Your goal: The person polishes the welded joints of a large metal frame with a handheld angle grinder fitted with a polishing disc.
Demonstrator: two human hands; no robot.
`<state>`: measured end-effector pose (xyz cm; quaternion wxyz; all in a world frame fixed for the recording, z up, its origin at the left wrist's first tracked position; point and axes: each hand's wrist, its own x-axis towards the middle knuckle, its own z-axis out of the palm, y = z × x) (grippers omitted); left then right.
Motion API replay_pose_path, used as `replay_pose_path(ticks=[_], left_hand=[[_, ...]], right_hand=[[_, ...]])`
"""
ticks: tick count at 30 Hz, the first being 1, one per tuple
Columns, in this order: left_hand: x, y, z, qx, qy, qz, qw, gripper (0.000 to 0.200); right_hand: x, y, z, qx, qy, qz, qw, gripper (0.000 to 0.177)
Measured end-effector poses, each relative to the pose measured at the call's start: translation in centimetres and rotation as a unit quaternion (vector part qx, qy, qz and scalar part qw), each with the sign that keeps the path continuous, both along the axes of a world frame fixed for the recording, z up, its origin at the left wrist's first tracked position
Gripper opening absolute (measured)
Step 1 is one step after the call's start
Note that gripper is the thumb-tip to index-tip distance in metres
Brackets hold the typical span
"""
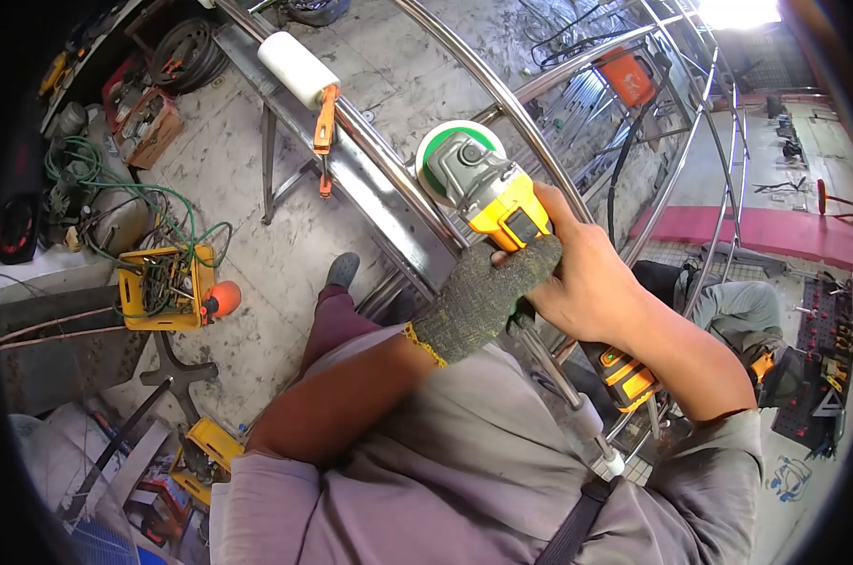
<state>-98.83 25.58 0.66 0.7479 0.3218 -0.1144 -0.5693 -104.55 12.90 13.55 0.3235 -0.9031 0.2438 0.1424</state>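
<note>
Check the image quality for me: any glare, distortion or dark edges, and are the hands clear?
Head view: blown-out bright patch at top right; black border closing in around the corners; wide-angle bending toward the edges; bright highlights along the metal tubing; gloved left hand, bare right hand and grinder reasonably clear.

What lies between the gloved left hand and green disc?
In the head view, the power tool's grey and yellow body lies between left hand and disc.

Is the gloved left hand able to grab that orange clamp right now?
Probably not: the left hand is on the yellow grinder. If it let go, the way to the orange clamp looks open.
</note>
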Motion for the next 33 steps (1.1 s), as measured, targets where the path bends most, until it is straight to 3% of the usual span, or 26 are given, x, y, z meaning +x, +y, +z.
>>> replay_pose_path(ticks=[8, 11, 15, 19, 24, 25, 27, 29, 32, 33], left_hand=[[2.1, 0.4, 2.2, 0.097, -0.067, -0.052, 0.992, 0.021], [1.8, 0.6, 2.6, 0.091, -0.034, -0.016, 0.995, 0.023], [1.6, 0.3, 1.7, 0.061, 0.06, 0.014, 0.996, 0.025], [2.6, 0.0, 1.6, 0.061, 0.014, -0.011, 0.998, 0.025], [1.8, 0.1, 1.2, 0.073, 0.048, 0.032, 0.996, 0.025], [2.3, 0.4, 1.6, 0.083, 0.036, -0.002, 0.996, 0.024], [3.9, 1.0, 2.4, 0.102, 0.011, -0.071, 0.992, 0.025], [3.5, 0.8, 2.1, 0.098, -0.045, -0.03, 0.994, 0.024], [3.8, 0.7, 1.9, 0.089, -0.051, -0.025, 0.994, 0.028], [4.3, 0.7, 1.9, 0.087, -0.041, -0.032, 0.995, 0.031]], right_hand=[[1.6, 0.3, 0.3, 0.044, 0.015, -0.025, 0.999, 0.061], [1.4, 0.3, -0.3, 0.042, 0.014, -0.014, 0.999, 0.073], [1.9, 0.7, 0.1, 0.025, 0.017, -0.021, 0.999, 0.072], [2.3, 0.9, 0.2, 0.025, 0.008, -0.021, 0.999, 0.075], [2.5, 1.2, 0.1, -0.003, 0.021, -0.021, 1.0, 0.074], [2.6, 1.1, 0.2, -0.009, 0.031, -0.016, 0.999, 0.074], [3.0, 1.0, 0.5, -0.011, 0.04, -0.012, 0.999, 0.067], [3.5, 1.0, 0.9, -0.003, 0.04, -0.014, 0.999, 0.053], [4.1, 0.9, 0.7, -0.012, 0.004, 0.0, 1.0, 0.069], [4.5, 0.8, 0.8, -0.005, 0.021, -0.009, 1.0, 0.065]])
